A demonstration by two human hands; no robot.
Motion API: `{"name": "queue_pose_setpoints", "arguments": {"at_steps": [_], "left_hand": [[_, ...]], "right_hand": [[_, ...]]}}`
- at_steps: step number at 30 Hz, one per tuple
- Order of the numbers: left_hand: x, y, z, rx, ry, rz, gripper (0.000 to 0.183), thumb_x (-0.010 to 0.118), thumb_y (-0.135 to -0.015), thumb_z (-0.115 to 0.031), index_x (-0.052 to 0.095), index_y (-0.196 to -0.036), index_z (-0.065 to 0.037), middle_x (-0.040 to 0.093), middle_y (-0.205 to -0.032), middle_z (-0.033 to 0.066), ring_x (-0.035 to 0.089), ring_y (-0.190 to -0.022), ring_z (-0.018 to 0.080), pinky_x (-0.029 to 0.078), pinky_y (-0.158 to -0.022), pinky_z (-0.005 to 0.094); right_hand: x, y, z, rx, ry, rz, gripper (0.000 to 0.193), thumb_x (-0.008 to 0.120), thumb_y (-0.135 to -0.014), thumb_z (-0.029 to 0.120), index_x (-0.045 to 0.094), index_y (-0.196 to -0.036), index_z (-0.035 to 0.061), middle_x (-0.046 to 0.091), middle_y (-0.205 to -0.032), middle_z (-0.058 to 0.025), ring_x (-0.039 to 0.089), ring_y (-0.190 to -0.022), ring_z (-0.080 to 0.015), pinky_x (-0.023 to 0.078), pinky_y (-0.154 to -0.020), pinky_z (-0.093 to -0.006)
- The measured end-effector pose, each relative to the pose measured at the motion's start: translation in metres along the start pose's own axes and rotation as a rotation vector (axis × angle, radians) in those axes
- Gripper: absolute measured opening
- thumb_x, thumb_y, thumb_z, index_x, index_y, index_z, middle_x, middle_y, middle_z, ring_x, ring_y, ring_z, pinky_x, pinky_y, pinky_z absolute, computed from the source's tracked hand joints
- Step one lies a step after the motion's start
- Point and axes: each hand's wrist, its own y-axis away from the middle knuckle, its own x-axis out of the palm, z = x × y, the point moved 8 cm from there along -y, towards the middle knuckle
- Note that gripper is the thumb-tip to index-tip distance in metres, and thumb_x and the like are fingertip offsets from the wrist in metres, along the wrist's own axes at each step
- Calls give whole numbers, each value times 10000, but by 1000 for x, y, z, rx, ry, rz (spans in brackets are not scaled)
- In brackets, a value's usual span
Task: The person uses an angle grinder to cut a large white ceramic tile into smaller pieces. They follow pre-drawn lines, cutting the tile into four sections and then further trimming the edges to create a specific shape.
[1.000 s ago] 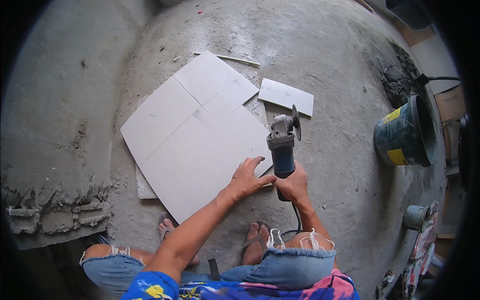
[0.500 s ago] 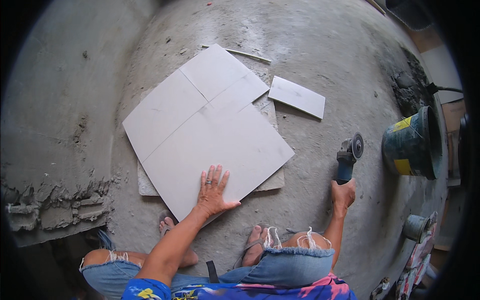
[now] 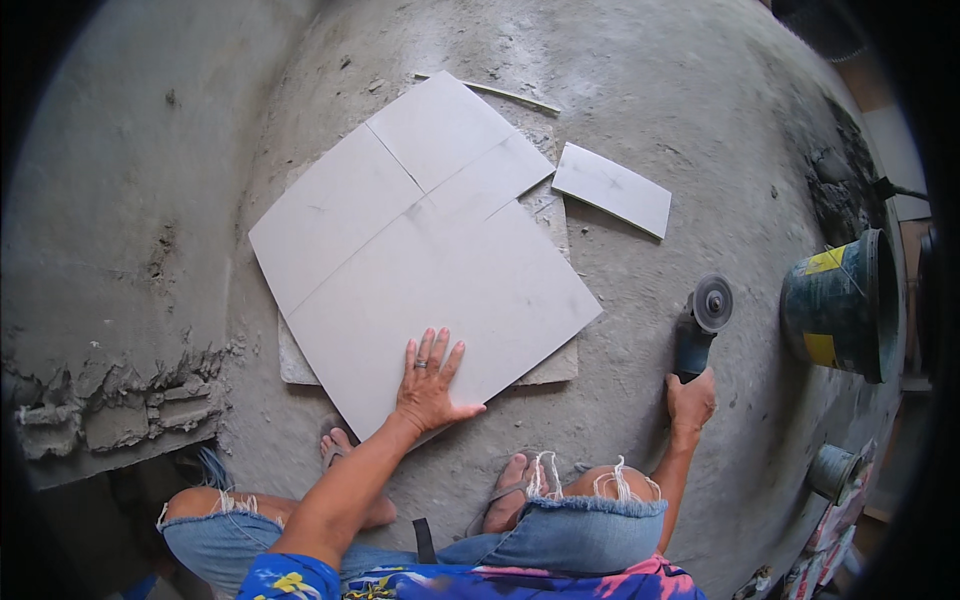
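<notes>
A large white tile (image 3: 470, 260) with a notch cut in its upper right edge lies on a pale slab (image 3: 552, 365). Thin dark lines cross its surface. My left hand (image 3: 430, 385) rests flat on the tile's near corner, fingers spread, a ring on one finger. Off to the right of the tile, my right hand (image 3: 690, 398) grips an angle grinder (image 3: 695, 335) by its body. The grinder's round disc faces up, apart from the tile. An offcut of white tile (image 3: 612, 190) lies just right of the notch.
A thin tile strip (image 3: 490, 93) lies beyond the tile. On the right stand a dark bucket (image 3: 830, 305) with yellow patches and a smaller pail (image 3: 832, 472). A grey wall (image 3: 130, 200) rises on the left, with broken masonry (image 3: 115, 410) below. My sandalled feet are close to the tile.
The grinder has turned in my right hand, so its disc now shows more face-on. My left hand stays on the tile. The whole view has shifted slightly.
</notes>
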Motion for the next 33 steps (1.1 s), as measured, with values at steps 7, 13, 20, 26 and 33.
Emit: {"name": "queue_pose_setpoints", "arguments": {"at_steps": [7,13,20,26,33], "left_hand": [[3,-8,-6,14,72,25,1272,705,-641,-813,204,-1603,-146,112,-1658,187,39,-1549,391,28,-1231,614],[-3,0,0,-13,72,-5,1308,767,-581,-786,236,-1592,-149,146,-1646,201,85,-1539,413,75,-1224,634],[1,-2,0,-18,81,8,1308,763,-576,-793,239,-1590,-153,148,-1645,195,80,-1539,410,63,-1225,629],[2,-1,1,-28,89,41,1280,717,-619,-817,218,-1598,-159,111,-1660,176,40,-1548,388,35,-1230,617],[0,-1,2,-24,94,23,1288,757,-587,-797,257,-1585,-154,138,-1649,187,61,-1543,401,45,-1230,617]], "right_hand": [[-63,4,53,-12,293,299,501,823,-706,235,652,-1095,-31,717,-1042,-220,693,-1017,-381,532,-892,-446],[-67,-19,264,-779,8,80,459,786,-746,121,605,-1143,-24,679,-1081,-228,665,-1017,-411,528,-893,-459],[20,-108,384,-821,161,234,935,894,-553,168,512,-1404,101,562,-1400,-134,517,-1330,-301,473,-1064,-405],[44,-119,383,-857,133,295,990,886,-536,246,496,-1433,92,611,-1332,-143,560,-1276,-328,433,-1097,-438],[13,-131,367,-835,205,83,1019,842,-503,296,500,-1426,32,662,-1229,-207,629,-1170,-324,492,-1022,-396]]}}
